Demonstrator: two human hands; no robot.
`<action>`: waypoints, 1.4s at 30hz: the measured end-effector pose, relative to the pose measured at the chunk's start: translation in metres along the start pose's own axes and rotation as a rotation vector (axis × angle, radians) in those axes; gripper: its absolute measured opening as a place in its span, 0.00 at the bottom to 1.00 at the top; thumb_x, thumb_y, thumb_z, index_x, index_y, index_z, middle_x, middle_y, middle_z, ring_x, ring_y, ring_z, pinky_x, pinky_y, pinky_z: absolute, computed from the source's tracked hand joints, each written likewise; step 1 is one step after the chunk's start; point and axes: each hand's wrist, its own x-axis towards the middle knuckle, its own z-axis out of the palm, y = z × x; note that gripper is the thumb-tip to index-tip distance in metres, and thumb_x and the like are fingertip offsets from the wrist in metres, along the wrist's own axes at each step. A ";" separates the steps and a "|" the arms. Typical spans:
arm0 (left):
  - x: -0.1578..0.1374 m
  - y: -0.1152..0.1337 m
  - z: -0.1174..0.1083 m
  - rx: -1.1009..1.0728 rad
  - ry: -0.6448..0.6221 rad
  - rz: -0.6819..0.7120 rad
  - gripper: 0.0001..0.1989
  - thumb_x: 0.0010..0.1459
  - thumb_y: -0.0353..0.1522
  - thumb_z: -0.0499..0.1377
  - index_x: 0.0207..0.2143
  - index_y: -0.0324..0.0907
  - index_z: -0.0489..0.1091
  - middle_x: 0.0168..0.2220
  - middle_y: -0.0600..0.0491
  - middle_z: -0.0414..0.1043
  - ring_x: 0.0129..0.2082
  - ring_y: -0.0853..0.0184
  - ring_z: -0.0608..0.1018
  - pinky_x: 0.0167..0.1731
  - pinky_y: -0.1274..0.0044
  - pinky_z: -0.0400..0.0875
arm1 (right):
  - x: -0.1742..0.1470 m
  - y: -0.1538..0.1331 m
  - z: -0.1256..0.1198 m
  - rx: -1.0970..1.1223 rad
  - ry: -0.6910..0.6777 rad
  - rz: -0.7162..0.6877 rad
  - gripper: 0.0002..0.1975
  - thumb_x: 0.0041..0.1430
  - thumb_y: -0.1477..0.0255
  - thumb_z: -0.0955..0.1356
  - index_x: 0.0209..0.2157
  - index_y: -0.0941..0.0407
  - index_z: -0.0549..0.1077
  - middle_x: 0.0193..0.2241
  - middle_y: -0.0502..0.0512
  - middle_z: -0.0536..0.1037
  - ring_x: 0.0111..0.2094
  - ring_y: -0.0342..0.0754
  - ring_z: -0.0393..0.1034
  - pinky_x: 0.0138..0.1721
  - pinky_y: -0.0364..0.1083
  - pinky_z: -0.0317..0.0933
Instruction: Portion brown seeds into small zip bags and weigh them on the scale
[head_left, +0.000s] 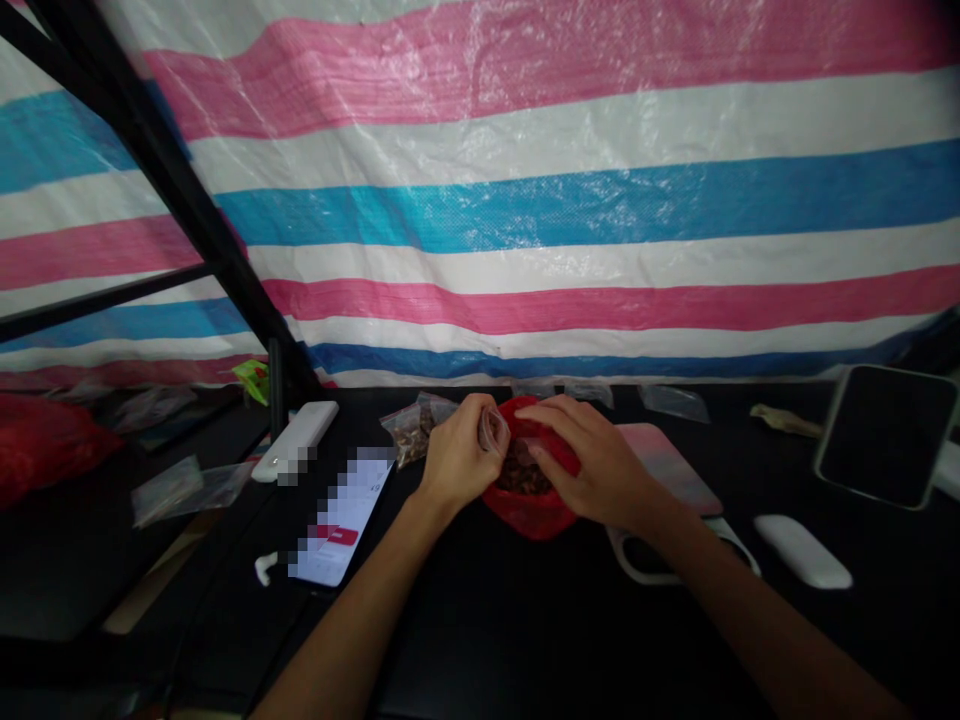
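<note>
Two bare forearms [375, 610] reached over one black table [480, 640]. The left hand [459, 455] was closed around one small clear bag [491, 430], its mouth open beside one red bag [536, 518] containing many brown pieces [525, 478]. The right hand [600, 465] curved over the red bag; whether gripping or loose, I could not tell. One lit phone [349, 525] lay leftward.

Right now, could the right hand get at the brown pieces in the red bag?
Probably yes: the red bag is open, the right hand is at its mouth, and brown pieces show inside.
</note>
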 end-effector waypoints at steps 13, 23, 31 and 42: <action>0.006 -0.020 -0.003 0.392 -0.376 0.265 0.13 0.60 0.25 0.56 0.44 0.46 0.74 0.44 0.49 0.77 0.48 0.56 0.76 0.52 0.65 0.71 | -0.005 0.017 0.009 -0.202 -0.215 0.053 0.13 0.59 0.79 0.67 0.45 0.54 0.76 0.44 0.57 0.79 0.48 0.56 0.69 0.48 0.54 0.57; 0.004 -0.011 0.004 0.135 -0.253 0.063 0.06 0.59 0.28 0.59 0.40 0.44 0.71 0.39 0.50 0.76 0.42 0.59 0.78 0.45 0.69 0.72 | -0.001 0.010 0.003 -0.130 0.022 0.038 0.13 0.63 0.78 0.66 0.48 0.54 0.74 0.46 0.58 0.79 0.46 0.55 0.71 0.49 0.55 0.60; -0.005 0.000 0.018 -0.489 -0.125 -0.049 0.19 0.54 0.26 0.62 0.46 0.45 0.60 0.34 0.59 0.71 0.32 0.71 0.76 0.34 0.80 0.69 | -0.002 -0.004 0.009 -0.080 0.023 -0.162 0.09 0.69 0.70 0.68 0.49 0.53 0.73 0.45 0.58 0.80 0.48 0.55 0.74 0.49 0.54 0.65; -0.008 0.003 0.017 -0.275 -0.179 -0.031 0.12 0.63 0.34 0.61 0.49 0.47 0.65 0.44 0.52 0.77 0.42 0.61 0.80 0.46 0.68 0.74 | -0.003 0.008 0.007 0.121 0.116 -0.012 0.10 0.71 0.75 0.64 0.46 0.50 0.75 0.44 0.54 0.81 0.47 0.50 0.75 0.50 0.52 0.69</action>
